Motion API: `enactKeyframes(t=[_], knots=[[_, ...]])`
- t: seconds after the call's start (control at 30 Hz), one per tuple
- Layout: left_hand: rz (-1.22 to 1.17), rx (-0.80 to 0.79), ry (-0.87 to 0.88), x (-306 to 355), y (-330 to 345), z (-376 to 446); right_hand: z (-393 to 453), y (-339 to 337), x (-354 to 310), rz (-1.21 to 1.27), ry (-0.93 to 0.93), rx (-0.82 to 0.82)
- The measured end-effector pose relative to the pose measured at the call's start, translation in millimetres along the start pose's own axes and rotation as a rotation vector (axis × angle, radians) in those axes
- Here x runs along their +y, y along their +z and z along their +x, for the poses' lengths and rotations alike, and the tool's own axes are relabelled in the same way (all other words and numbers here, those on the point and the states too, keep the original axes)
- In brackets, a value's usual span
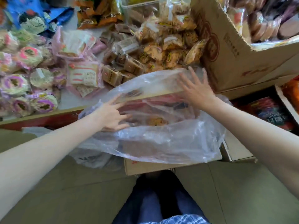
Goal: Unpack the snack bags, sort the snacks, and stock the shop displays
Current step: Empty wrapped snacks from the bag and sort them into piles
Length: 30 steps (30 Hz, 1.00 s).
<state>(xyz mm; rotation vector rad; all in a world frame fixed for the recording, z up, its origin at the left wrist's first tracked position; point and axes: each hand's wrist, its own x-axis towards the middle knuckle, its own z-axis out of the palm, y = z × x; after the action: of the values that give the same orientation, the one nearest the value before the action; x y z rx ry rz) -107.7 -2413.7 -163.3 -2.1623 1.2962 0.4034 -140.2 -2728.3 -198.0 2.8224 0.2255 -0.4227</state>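
A large clear plastic bag (161, 143) lies over a low cardboard box (150, 167) in front of me, with brownish wrapped snacks dimly visible inside it. My left hand (113, 115) rests on the bag's left side, fingers spread and pressing the film. My right hand (195, 89) is at the bag's far right edge, fingers spread wide against the film. Whether either hand pinches the plastic is unclear. On the display beyond lie brown square packs (123, 68) and yellow-printed biscuit packs (163, 46).
Round pink and purple wrapped cakes (24, 81) cover the display's left side. A big open cardboard box (234, 50) with dark round snacks stands at the right. Orange packets (98, 12) lie at the back. Red packs (271, 110) sit low right. My legs stand on the floor (64, 191).
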Motion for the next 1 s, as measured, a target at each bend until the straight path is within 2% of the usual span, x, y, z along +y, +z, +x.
enactKeyframes(t=[0.07,0.1,0.23,0.27,0.37,0.4,0.43,0.53,0.6,0.63,0.67,0.7,0.77,0.8,0.83,0.9,0.93,1.0], knots=[[0.008,-0.194,0.012,-13,25,-26,19,-16,16,-0.02,0.079,0.099],[0.013,-0.186,0.029,-13,35,-34,28,-25,20,-0.003,0.091,0.122],[-0.174,0.196,-0.016,-2,48,-31,45,-46,5,0.131,0.028,-0.038],[-0.225,0.252,-0.051,3,43,-26,40,-49,1,0.197,0.015,-0.034],[-0.238,0.416,-0.094,10,22,-11,-14,-53,-22,0.544,-0.077,-0.02],[-0.244,0.402,-0.103,10,21,-8,-39,-52,-36,0.642,-0.162,-0.112],[-0.244,0.343,-0.128,10,22,-6,-63,-45,-53,0.633,-0.248,-0.234],[-0.258,0.204,-0.139,22,40,4,-105,9,-94,0.253,-0.429,-0.52],[-0.331,0.011,-0.115,32,54,10,-113,45,-100,0.075,-0.426,-0.763],[-0.348,-0.074,-0.101,37,56,13,-113,51,-96,0.054,-0.41,-0.817],[-0.338,-0.117,-0.091,42,57,17,-111,53,-89,0.086,-0.391,-0.79],[-0.327,-0.12,-0.098,47,57,22,-108,49,-84,0.146,-0.389,-0.682],[-0.327,-0.079,-0.163,59,58,32,-93,35,-75,0.188,-0.448,-0.241],[-0.338,-0.055,-0.225,65,57,34,-82,30,-71,0.131,-0.489,-0.072],[-0.353,-0.009,-0.292,70,56,35,-67,27,-67,0.064,-0.493,0.021],[-0.366,0.142,-0.365,80,48,30,-30,25,-62,-0.018,-0.406,0.039],[-0.362,0.237,-0.33,84,48,30,-13,24,-59,-0.001,-0.345,0.086],[-0.257,0.397,-0.123,86,57,33,17,15,-53,0.098,-0.183,0.185]])
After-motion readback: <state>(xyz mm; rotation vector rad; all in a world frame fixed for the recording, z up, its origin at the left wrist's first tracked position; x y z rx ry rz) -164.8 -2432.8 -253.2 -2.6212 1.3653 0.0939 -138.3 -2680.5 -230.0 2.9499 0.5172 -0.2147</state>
